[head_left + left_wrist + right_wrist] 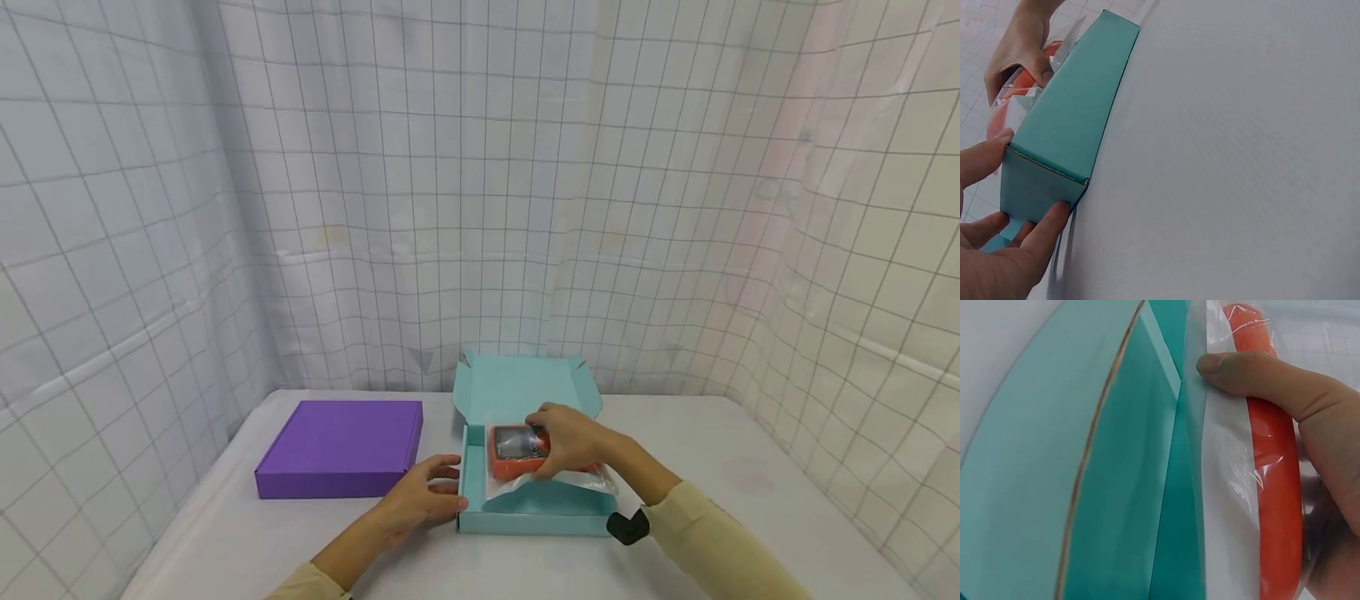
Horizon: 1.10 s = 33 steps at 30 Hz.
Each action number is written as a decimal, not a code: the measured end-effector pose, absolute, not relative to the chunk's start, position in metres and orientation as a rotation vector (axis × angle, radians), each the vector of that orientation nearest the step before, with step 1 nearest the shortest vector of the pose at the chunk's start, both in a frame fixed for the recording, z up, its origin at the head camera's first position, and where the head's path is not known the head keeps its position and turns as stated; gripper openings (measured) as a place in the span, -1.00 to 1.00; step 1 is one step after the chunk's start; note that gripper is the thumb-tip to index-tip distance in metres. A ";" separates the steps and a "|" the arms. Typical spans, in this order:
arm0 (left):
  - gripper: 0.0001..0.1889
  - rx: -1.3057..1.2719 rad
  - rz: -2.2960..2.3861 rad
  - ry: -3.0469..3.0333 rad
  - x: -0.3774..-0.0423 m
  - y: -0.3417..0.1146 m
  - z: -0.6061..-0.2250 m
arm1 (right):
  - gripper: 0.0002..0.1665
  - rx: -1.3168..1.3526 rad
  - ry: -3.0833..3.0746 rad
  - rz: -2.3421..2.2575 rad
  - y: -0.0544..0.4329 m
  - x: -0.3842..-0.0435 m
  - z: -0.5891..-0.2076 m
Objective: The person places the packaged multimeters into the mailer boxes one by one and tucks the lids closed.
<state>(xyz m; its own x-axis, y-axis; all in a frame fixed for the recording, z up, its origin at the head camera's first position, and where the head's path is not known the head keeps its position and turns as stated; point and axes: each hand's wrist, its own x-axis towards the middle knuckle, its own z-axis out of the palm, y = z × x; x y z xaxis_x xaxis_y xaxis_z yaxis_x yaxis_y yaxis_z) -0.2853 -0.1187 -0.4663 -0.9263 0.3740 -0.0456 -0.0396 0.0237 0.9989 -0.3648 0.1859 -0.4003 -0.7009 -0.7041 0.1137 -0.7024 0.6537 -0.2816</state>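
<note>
An orange device with a grey screen (517,442), sealed in a clear plastic bag, is tilted up in the turquoise box (536,523). My right hand (573,437) grips it from above. In the right wrist view, the thumb presses the white bag edge beside the device's orange side (1275,487), while most of the other fingers are hidden. My left hand (423,500) holds the box at its front left corner. The left wrist view shows the thumb (985,159) at the top edge and other fingers spread over the end wall (1041,187).
A closed purple box (345,446) lies on the white table (360,546), left of the turquoise box. The turquoise lid (521,387) stands open at the back. Gridded white curtains (480,208) surround the table at the back and both sides.
</note>
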 end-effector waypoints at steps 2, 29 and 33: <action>-0.13 0.344 1.976 2.008 -0.285 -0.119 -0.466 | -0.04 -1.229 2.849 -0.474 0.183 -0.364 -0.402; -0.14 0.302 1.978 2.018 -0.287 -0.117 -0.468 | -0.05 -1.241 2.838 -0.478 0.160 -0.365 -0.435; -0.13 0.287 1.983 2.019 -0.288 -0.117 -0.468 | -0.04 -1.245 2.839 -0.465 0.162 -0.365 -0.437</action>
